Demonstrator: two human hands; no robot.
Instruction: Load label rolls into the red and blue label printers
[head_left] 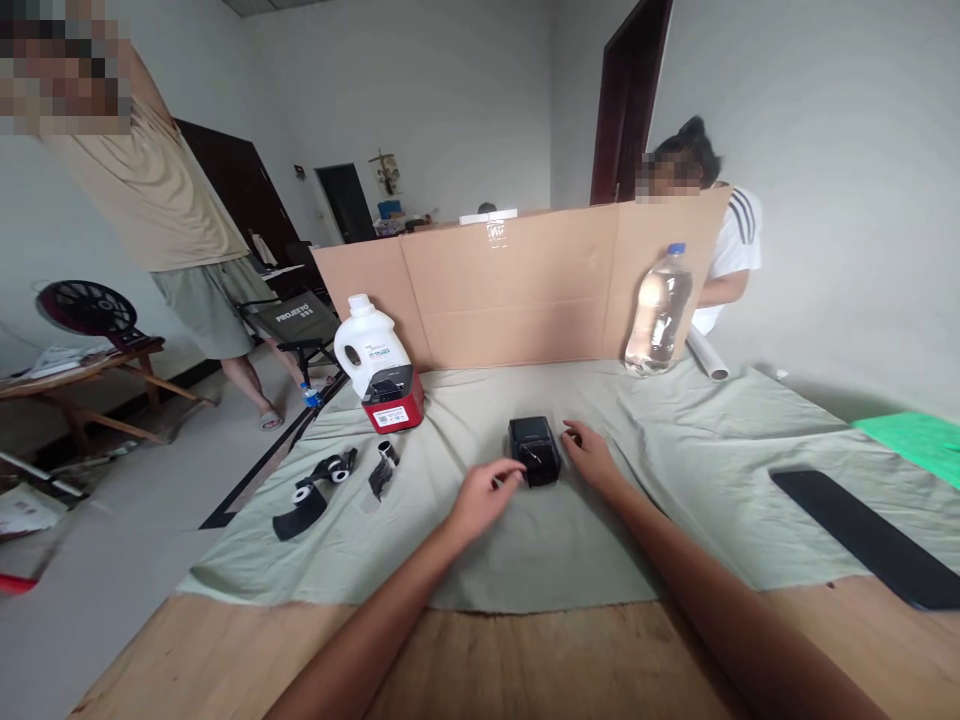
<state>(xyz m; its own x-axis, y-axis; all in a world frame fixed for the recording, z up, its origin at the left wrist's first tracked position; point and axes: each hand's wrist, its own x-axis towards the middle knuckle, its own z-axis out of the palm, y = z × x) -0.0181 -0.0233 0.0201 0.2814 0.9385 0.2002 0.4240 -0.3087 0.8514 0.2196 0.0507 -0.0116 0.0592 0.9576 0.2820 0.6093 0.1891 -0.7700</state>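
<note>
Grip could not be determined at the left hand (482, 492), fingertips at the near-left edge of the black device (537, 448); the right hand (592, 456), loosely curled, held nothing. Between both, the device lay flat on cloth (555, 570), presumably for stability, long axis running away from the person, glossy end nearest.

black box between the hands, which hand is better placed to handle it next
Probably the left hand: its fingertips are at the near left edge of the black box, touching or nearly so. The right hand is close too, but appears slightly apart from the right side.
</note>
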